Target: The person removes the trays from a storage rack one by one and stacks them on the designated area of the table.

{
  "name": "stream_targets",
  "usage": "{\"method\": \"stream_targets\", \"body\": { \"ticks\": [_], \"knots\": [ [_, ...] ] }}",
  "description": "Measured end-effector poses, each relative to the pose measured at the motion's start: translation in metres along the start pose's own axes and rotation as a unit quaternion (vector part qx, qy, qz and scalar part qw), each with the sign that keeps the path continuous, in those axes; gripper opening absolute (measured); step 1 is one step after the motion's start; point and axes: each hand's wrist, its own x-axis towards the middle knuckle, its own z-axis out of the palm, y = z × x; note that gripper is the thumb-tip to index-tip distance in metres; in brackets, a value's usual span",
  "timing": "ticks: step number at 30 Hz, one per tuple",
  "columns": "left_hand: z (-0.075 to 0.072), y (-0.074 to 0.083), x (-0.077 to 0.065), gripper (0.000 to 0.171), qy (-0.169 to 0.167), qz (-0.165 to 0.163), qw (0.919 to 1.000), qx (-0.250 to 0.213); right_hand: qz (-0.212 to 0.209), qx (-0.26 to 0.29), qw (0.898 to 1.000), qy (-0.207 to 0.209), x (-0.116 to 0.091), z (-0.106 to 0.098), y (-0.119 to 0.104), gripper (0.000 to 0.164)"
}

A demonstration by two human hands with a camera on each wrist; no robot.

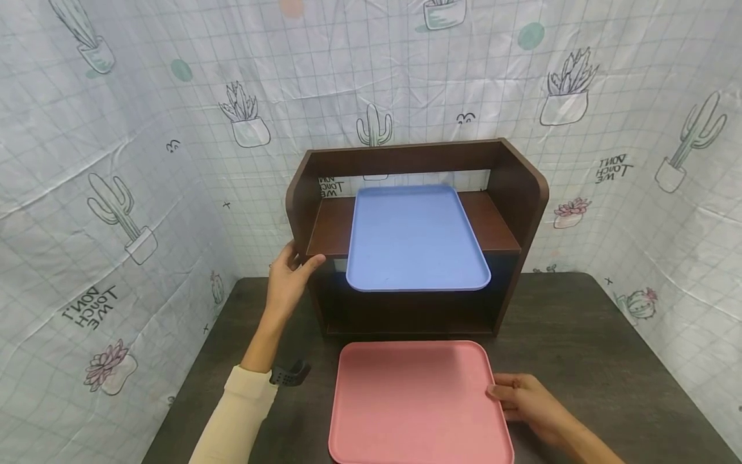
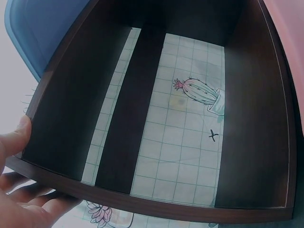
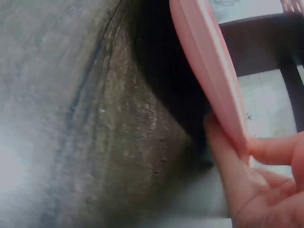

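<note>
A dark brown two-level shelf (image 1: 406, 156) stands on the table, and my left hand (image 1: 285, 280) grips its left side panel at the height of the middle board. In the left wrist view the thumb lies on the front edge of that panel, with the fingers round its outer face. On the middle board lies a blue tray (image 1: 414, 238), its near end jutting out past the front. My right hand (image 1: 530, 406) pinches the right rim of a pink tray (image 1: 417, 403) in front of the shelf. The right wrist view shows thumb and fingers on either side of that rim.
The dark wooden table (image 1: 580, 341) extends to both sides of the shelf. White cloth (image 1: 145, 161) printed with cacti and a grid hangs behind and at both sides. Below the blue tray, the shelf's lower compartment (image 1: 406, 312) faces me. A black band (image 1: 290, 374) circles my left wrist.
</note>
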Motion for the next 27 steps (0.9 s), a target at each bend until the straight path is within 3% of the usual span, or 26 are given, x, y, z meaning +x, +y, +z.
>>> {"method": "stream_targets", "body": {
  "ticks": [2,4,8,10,12,17,27],
  "knots": [
    [0.000,0.000,0.000,0.071,0.001,0.000,1.0000,-0.001,-0.006,-0.059,0.997,0.043,0.000,0.005,-0.006,0.053],
    [0.000,0.001,0.000,0.071,0.001,0.001,1.0000,-0.002,-0.012,-0.134,0.985,0.107,0.000,0.013,-0.011,0.042],
    [0.000,0.001,-0.001,0.071,0.001,0.001,1.0000,0.000,-0.010,-0.277,0.939,0.206,0.001,0.026,-0.016,0.030],
    [0.000,0.001,-0.001,0.071,0.002,0.000,1.0000,0.002,-0.007,-0.321,0.919,0.229,0.001,0.030,-0.017,0.026],
    [0.000,0.001,0.000,0.070,0.002,0.000,1.0000,0.002,-0.005,-0.327,0.916,0.233,0.002,0.032,-0.017,0.027],
    [0.000,0.001,0.000,0.070,0.005,0.001,1.0000,0.002,0.004,-0.315,0.920,0.233,0.004,0.034,-0.015,0.028],
    [0.000,-0.001,0.000,0.069,0.004,0.000,1.0000,0.003,0.003,-0.338,0.910,0.239,0.006,0.034,-0.014,0.028]
  ]
}}
